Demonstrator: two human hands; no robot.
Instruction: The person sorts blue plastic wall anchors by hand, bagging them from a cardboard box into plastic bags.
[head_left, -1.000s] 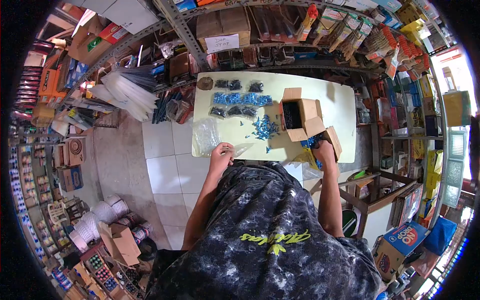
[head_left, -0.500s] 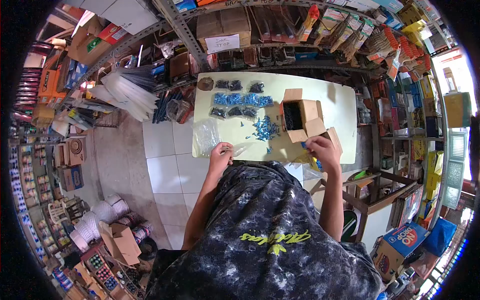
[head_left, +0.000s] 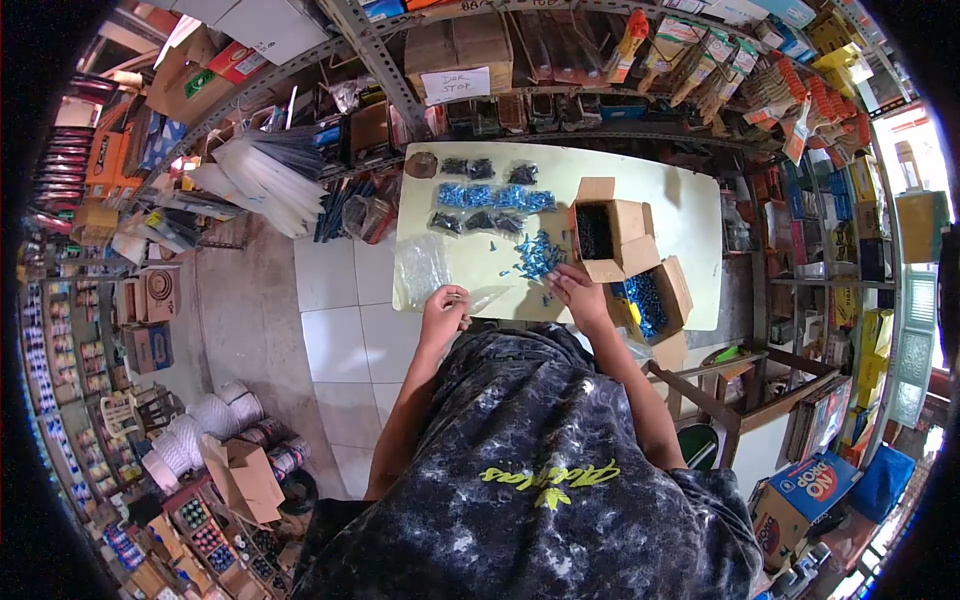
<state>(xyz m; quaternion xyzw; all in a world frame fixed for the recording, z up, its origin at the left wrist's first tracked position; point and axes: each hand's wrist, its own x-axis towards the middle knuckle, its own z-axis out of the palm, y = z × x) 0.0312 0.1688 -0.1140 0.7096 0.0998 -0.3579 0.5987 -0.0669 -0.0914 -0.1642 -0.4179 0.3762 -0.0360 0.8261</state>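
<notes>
My left hand (head_left: 446, 310) is closed on a small clear plastic bag (head_left: 488, 298) at the table's near edge. Beside it lies a stack of clear bags (head_left: 424, 268). Fingers pinched, my right hand (head_left: 579, 294) is at the near right side of a loose pile of small blue pieces (head_left: 538, 253), too small to identify; whatever is between the fingertips is hidden. Right of that hand, an open carton (head_left: 672, 282) holds more of the blue pieces. Behind it, another open carton (head_left: 628, 222) contains dark small pieces (head_left: 594, 232).
Filled bags of blue pieces (head_left: 495, 197) and of dark pieces (head_left: 480, 221) lie in rows on the pale table (head_left: 680, 200). A round brown object (head_left: 422, 164) sits at its far left corner. Loaded shelves surround the table, and a wooden frame (head_left: 745, 395) stands at right.
My right hand has moved left from the carton of blue pieces to the loose pile, uncovering that carton. My left hand still holds the bag. The view has shifted slightly.
</notes>
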